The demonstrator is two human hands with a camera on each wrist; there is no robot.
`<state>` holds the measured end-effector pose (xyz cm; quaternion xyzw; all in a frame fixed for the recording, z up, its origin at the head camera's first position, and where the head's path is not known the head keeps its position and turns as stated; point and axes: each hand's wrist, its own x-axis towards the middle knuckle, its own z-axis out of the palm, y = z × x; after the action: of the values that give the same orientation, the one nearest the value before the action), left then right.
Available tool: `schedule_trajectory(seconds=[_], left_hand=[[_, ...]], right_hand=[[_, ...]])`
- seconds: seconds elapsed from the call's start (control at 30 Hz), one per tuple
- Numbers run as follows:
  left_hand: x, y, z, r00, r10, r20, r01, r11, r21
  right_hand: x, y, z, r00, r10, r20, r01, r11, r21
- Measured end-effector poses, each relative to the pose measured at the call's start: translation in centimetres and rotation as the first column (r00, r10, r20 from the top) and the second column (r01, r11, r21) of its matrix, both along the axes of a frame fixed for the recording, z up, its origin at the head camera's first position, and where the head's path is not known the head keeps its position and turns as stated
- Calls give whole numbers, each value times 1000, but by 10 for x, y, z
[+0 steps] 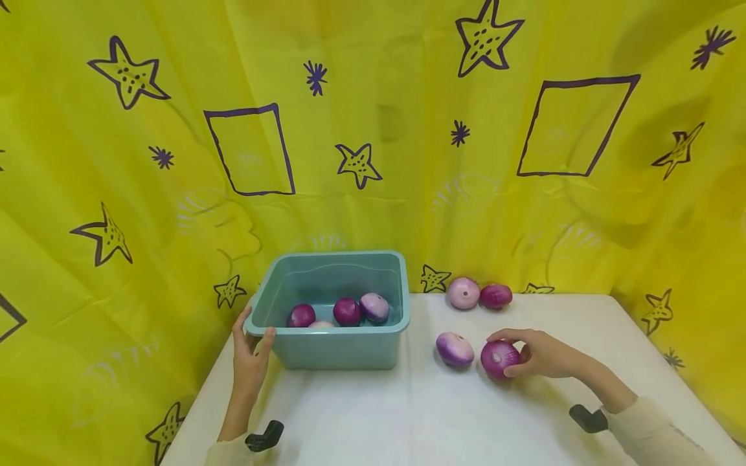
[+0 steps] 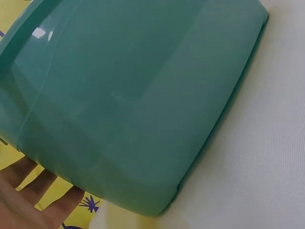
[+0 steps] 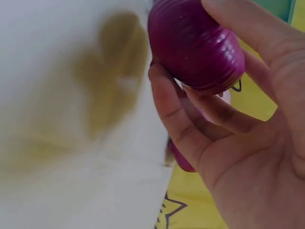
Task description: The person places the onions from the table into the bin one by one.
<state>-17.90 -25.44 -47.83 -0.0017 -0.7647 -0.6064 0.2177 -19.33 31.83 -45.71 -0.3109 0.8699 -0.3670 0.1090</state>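
Curling right hand fingers round onion; left hand gripping tub rim

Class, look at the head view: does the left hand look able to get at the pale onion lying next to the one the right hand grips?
Probably not easily. The left hand holds the tub's near left corner, and the tub stands between it and the pale onion. The right hand, gripping the dark onion, is far nearer.
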Motion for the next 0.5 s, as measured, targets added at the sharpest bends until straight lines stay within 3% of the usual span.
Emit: schedule_trajectory(seconds=[0.17,0.5], left_hand=[[2,1,3,1000,-24,1,24,1000,0],[5,3,5,999,-35,34,33,999,41]], right_hand=[[-8,5,20,993,-14,-113,13,1000,-14],[-33,1,76,964,-111,-241,105,994,-34]])
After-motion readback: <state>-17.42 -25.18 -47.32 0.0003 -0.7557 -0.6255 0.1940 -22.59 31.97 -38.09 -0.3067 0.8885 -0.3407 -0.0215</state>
